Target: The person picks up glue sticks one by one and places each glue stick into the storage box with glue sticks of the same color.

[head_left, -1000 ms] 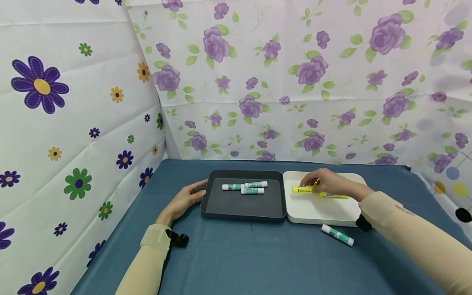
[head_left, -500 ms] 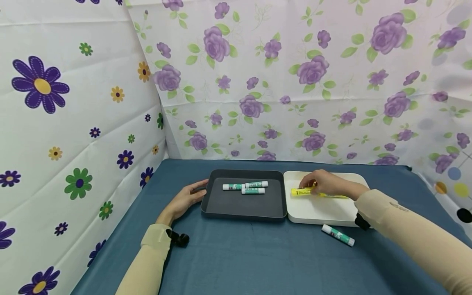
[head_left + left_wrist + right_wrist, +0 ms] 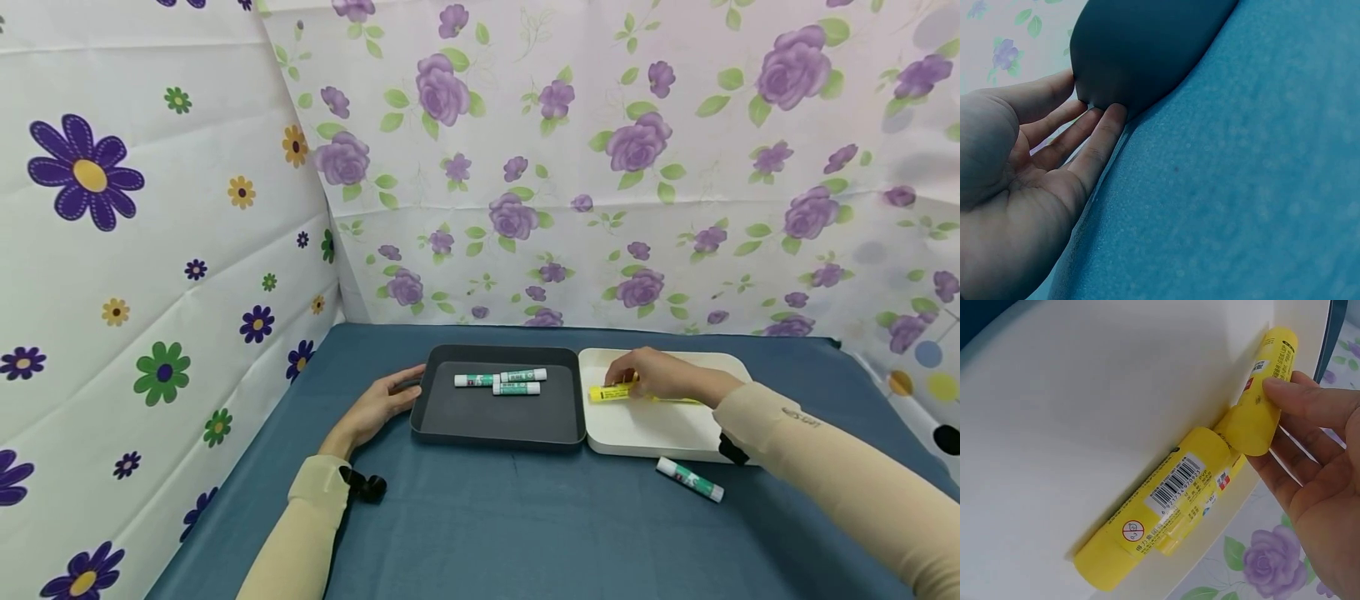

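Observation:
My right hand (image 3: 652,372) is over the white tray (image 3: 637,433), pinching a yellow glue stick (image 3: 1266,387) between thumb and fingers. In the right wrist view that stick is tilted, its lower end right at two more yellow glue sticks (image 3: 1154,506) lying side by side along the tray wall. My left hand (image 3: 377,408) touches the left wall of the dark grey tray (image 3: 480,425); in the left wrist view the thumb and fairly straight fingertips meet the tray's outer corner. Three green-and-white glue sticks (image 3: 517,388) lie in the dark tray.
Another green-and-white glue stick (image 3: 690,480) lies on the blue tablecloth (image 3: 525,525), just in front of the white tray. Both trays stand side by side near the back edge. Flowered sheets (image 3: 480,167) hang behind and to the left.
The right hand has shifted slightly left and nearer with the yellow glue stick, whose left end has come toward the viewer. The left hand and dark tray keep their places.

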Available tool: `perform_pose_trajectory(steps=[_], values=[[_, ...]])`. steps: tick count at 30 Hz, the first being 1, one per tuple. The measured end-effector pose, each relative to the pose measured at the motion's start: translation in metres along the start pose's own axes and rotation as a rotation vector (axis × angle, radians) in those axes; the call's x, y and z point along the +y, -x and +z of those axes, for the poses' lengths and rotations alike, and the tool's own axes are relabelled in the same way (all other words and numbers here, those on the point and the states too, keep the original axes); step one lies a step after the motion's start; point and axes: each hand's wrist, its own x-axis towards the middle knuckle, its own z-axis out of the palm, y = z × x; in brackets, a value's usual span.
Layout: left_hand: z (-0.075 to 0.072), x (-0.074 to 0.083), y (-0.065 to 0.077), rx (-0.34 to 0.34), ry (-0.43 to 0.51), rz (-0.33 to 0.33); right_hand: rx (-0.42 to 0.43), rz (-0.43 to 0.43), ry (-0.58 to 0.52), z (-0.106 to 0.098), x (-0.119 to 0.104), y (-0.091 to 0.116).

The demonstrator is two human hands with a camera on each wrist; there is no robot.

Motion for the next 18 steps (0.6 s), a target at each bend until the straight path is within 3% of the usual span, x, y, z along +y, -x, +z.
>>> perform_pose_trajectory(steps=[15,18], values=[[-0.0001,-0.0007,0.0003,0.003,-0.001,0.000,-0.030,0.009,0.151,0.0048,-0.0054,-0.0056],[-0.0003,-0.0006,0.0001,0.004,-0.001,-0.002,-0.017,-0.028,0.184,0.0065,-0.0066,-0.0054]])
